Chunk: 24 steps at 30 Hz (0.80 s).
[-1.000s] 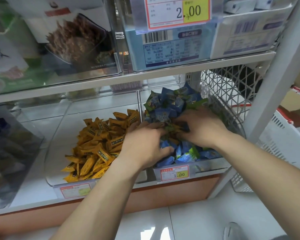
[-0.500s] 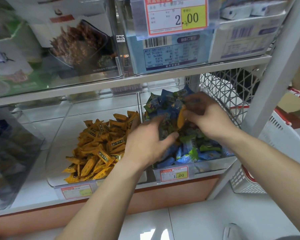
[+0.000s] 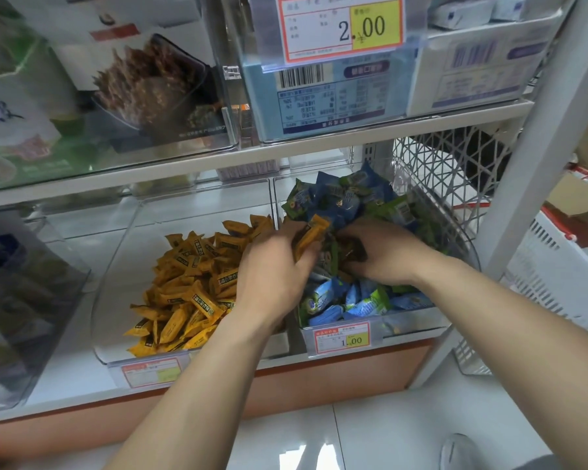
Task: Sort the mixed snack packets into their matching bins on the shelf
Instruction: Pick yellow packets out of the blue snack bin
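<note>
At 9 o'clock of the view a dark tinted bin (image 3: pixel 24 300) stands at the shelf's left end, apart from the clear left bin (image 3: pixel 116 273). That bin's floor is bare along its left and back. The yellow packets (image 3: pixel 190 290) are heaped toward its right side, up against the wall next to the clear right bin (image 3: pixel 464 245). The upper shelf board (image 3: pixel 286 157) runs across at 12 o'clock, low over both bins, leaving only a slot of room above the heaps.

The left hand (image 3: pixel 269 276) reaches in from 6 o'clock, forearm crossing the left bin's front lip, knuckles up, over the wall between the bins. Its fingers curl round one yellow packet (image 3: pixel 311 232), which stands tilted with its top toward 1 o'clock at the edge of the blue and green packets (image 3: pixel 340 201). These fill the right bin in a mound that is highest at the back and reaches the front wall behind the 1.00 price tag (image 3: pixel 342 337).

The right hand (image 3: pixel 384 256) comes in from 4 o'clock, palm down, fingers bent into the mound at 3 o'clock of the held packet. Whether it grips anything cannot be told. At 2 o'clock a white lattice basket (image 3: pixel 455 171) sits just beside the right bin's curved wall, and the white shelf post (image 3: pixel 537 147) closes that side.
</note>
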Motion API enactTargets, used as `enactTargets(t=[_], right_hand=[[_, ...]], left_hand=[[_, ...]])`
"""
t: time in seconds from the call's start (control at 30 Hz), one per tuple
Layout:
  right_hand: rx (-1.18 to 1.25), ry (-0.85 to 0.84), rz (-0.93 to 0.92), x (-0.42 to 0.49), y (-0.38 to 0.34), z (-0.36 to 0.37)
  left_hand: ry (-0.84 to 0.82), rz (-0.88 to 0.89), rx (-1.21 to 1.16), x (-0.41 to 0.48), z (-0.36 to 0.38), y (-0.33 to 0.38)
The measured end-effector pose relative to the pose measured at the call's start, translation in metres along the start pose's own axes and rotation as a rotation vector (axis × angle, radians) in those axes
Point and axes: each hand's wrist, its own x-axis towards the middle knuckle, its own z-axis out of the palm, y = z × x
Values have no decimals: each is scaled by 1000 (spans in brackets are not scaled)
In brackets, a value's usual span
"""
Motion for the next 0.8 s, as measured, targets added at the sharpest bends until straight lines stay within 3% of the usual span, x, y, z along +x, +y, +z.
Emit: enactTargets(t=[0.33, 0.47, 0.8], right_hand=[[-30, -79, 31, 15, -3, 0], [-36, 8, 29, 13, -4, 3], [206, 203, -22, -11, 9, -20]], left_hand=[[-12, 47, -150, -3, -1, -8], [-13, 57, -184, -4, -3, -10], [-22, 28, -260, -3, -2, -9]])
